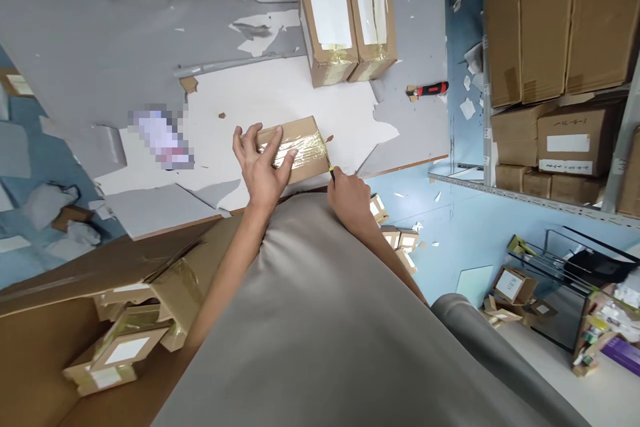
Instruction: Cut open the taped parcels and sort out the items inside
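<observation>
A small brown cardboard box (pixel 304 130), crossed by shiny clear tape, lies at the near edge of the table on white paper. My left hand (pixel 263 170) holds its left part, thumb and fingers spread over the top. In my right hand (pixel 350 197) is a utility knife (pixel 331 171), of which a little black and yellow shows. Its thin tip meets the taped right end of the box; the rest of the knife is hidden in my closed fingers.
Two taped boxes (pixel 327 20) stand at the back of the table. A red and black cutter (pixel 427 89) lies at the right. An open carton (pixel 45 353) with small boxes is at lower left. A shelf (pixel 530 197) bears cartons on the right.
</observation>
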`<state>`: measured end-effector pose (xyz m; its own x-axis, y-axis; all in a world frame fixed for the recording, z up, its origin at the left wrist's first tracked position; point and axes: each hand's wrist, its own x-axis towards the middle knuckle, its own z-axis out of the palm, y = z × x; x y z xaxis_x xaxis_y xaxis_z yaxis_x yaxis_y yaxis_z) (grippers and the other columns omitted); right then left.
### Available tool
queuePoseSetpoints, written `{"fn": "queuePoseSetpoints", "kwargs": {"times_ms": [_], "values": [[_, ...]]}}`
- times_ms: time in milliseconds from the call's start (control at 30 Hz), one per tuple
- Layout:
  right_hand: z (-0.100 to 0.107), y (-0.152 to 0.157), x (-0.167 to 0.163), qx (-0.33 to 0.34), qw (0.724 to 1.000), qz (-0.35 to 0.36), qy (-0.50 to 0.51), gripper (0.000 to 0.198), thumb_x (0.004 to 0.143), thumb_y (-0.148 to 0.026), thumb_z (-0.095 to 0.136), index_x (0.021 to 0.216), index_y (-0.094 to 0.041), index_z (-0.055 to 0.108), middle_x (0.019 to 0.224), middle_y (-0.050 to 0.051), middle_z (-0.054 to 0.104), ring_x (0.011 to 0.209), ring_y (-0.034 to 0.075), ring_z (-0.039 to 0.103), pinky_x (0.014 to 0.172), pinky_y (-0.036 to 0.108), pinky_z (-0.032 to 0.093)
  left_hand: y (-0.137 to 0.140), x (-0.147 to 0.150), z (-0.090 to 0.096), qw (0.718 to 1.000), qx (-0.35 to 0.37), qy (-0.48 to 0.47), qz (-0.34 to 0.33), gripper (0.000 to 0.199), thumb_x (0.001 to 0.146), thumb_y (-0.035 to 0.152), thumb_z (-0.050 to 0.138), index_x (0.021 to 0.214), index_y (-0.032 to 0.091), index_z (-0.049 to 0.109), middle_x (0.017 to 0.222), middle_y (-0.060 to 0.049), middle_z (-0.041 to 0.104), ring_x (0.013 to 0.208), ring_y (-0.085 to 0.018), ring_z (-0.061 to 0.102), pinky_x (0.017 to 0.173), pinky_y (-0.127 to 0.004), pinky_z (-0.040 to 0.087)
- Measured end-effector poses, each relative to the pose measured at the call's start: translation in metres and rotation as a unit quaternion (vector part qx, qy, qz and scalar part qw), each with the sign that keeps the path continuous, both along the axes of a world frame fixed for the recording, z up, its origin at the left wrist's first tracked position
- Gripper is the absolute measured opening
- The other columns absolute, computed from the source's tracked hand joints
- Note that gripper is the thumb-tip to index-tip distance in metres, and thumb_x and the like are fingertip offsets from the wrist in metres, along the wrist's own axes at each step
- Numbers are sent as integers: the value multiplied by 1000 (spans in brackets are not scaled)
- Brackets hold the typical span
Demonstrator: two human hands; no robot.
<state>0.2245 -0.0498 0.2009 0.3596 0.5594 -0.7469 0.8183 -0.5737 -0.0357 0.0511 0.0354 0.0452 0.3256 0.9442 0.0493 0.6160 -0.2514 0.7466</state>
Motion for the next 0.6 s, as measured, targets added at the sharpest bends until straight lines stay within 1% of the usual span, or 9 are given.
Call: {"fn": "queuePoseSetpoints", "kwargs": {"times_ms": [133, 200, 300, 367, 467, 533, 600], "values": [[3, -11, 2, 5, 1000, 1, 11, 45, 122, -27, 43, 162, -19, 61, 127, 19, 85, 123, 35, 83, 97, 40, 61, -1, -2, -1, 1000, -6, -3, 0, 59, 106, 66, 75, 154, 34, 77, 170, -15, 55, 175, -51, 28, 144, -77, 19], [7, -11, 4, 24, 1000, 5, 15, 47, 122, -28, 41, 165, -20, 59, 123, 18, 86, 119, 35, 83, 96, 40, 61, -1, -3, -1, 1000, -6, -5, -1, 59, 105, 66, 76, 154, 34, 77, 170, -16, 54, 174, -51, 29, 144, -78, 19], [9, -2, 7, 67, 997, 11, 22, 51, 123, -28, 39, 172, -21, 52, 122, 16, 87, 116, 34, 83, 96, 40, 60, 0, -3, -2, 1000, -1, -4, 2, 58, 105, 66, 76, 154, 34, 77, 169, -16, 55, 174, -50, 30, 144, -77, 19], [5, 7, 9, 84, 996, 12, 29, 52, 123, -28, 38, 173, -20, 50, 124, 16, 87, 117, 34, 83, 98, 40, 61, -1, -3, -2, 1000, -5, -5, 6, 60, 104, 67, 77, 154, 34, 77, 169, -15, 55, 174, -50, 30, 144, -78, 18], [-5, 18, 11, 83, 996, 7, 28, 50, 122, -25, 38, 168, -17, 54, 127, 18, 87, 120, 34, 82, 100, 41, 62, -2, -4, -1, 1000, -24, -12, 8, 63, 102, 69, 78, 155, 35, 76, 171, -15, 53, 174, -51, 29, 144, -80, 16], [-10, 19, 11, 79, 997, 8, 25, 48, 122, -25, 39, 165, -16, 56, 128, 19, 86, 120, 34, 82, 101, 42, 62, -3, -4, 0, 999, -31, -11, 7, 63, 102, 68, 78, 156, 36, 75, 172, -15, 52, 174, -51, 29, 143, -81, 16], [-12, 16, 9, 74, 997, 10, 21, 48, 121, -24, 40, 167, -16, 54, 128, 20, 86, 119, 34, 83, 100, 42, 63, -4, -4, 0, 1000, -25, -1, 9, 62, 103, 67, 77, 157, 35, 75, 171, -15, 53, 173, -51, 31, 143, -80, 18]]}}
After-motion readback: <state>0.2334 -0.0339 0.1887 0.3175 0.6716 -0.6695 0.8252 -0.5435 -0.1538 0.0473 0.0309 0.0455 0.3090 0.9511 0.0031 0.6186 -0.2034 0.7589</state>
